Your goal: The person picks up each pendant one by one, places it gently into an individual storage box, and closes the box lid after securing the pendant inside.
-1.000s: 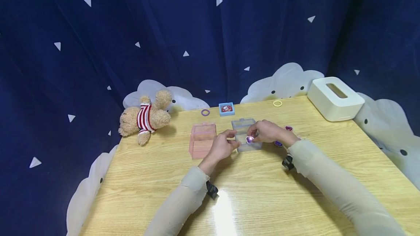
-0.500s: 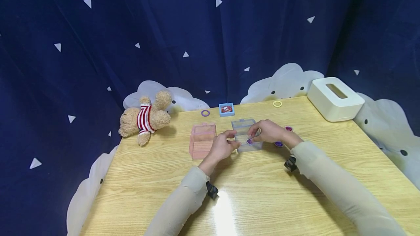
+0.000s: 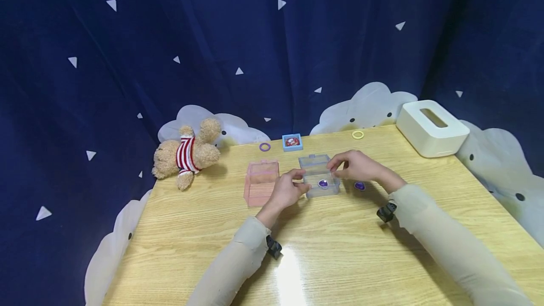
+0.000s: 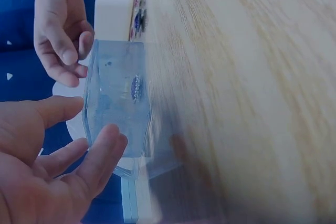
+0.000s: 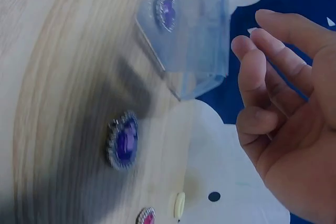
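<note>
A clear blue lidded box [image 3: 312, 193] stands open at the table's middle. Inside it lies a purple gem [image 3: 323, 184] with a sparkling rim, also visible through the wall in the right wrist view. My left hand [image 3: 286, 190] is at the box's left side with fingers spread; whether the fingertips press the wall is hard to tell. Over the box's right edge hovers my right hand [image 3: 358, 166], its fingers loosely bent and holding nothing. A second purple gem [image 5: 124, 141] rests on the wood to the right of the box. Beyond it, a pink gem [image 5: 146, 216] shows partly.
An open clear pink box [image 3: 247, 195] sits left of my left hand. Behind are a purple ring [image 3: 265, 147], a small light-blue square frame [image 3: 292, 142] and a yellow ring [image 3: 358, 134]. A teddy bear [image 3: 185, 155] lies far left; a white tissue box [image 3: 431, 131] stands back right.
My right hand let go of the purple gem, which now lies in the blue box, then lifted and shifted right. The left hand has stayed by the box.
</note>
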`<state>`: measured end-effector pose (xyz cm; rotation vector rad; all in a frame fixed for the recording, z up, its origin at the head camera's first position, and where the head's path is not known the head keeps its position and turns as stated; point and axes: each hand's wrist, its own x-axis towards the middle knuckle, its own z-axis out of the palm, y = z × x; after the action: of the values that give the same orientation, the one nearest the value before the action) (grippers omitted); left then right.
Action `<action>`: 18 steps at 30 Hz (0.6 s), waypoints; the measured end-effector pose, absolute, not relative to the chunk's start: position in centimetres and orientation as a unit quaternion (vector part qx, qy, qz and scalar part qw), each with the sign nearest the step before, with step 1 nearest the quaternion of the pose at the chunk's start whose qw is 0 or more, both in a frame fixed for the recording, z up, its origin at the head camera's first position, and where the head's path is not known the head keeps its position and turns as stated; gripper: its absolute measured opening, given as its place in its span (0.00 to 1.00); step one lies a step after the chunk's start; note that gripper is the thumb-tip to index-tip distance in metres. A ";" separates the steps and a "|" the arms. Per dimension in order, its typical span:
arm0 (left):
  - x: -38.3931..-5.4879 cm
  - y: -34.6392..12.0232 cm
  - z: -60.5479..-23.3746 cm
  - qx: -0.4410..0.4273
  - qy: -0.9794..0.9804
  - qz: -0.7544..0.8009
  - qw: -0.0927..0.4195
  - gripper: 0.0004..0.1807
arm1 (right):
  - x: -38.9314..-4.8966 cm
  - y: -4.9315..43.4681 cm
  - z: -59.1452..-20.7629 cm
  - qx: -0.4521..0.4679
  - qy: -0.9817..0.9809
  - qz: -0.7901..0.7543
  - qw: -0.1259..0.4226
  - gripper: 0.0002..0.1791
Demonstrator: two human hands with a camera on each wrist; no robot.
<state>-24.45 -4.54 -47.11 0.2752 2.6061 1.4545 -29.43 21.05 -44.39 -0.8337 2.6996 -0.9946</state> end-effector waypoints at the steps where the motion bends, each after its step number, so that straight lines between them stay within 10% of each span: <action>1: -24.4 -4.5 -47.1 0.090 0.867 0.484 0.073 0.28 | -29.4 21.3 -44.3 -0.272 0.900 -0.334 0.072 0.11; 18: -24.4 -4.5 -47.0 0.088 0.870 0.479 0.077 0.27 | -28.8 25.4 -45.7 -0.225 0.921 -0.307 0.086 0.13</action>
<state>-24.43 -4.52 -47.04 0.2637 2.6073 1.4361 -28.82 25.40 -45.67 -0.6696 2.7448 -0.9165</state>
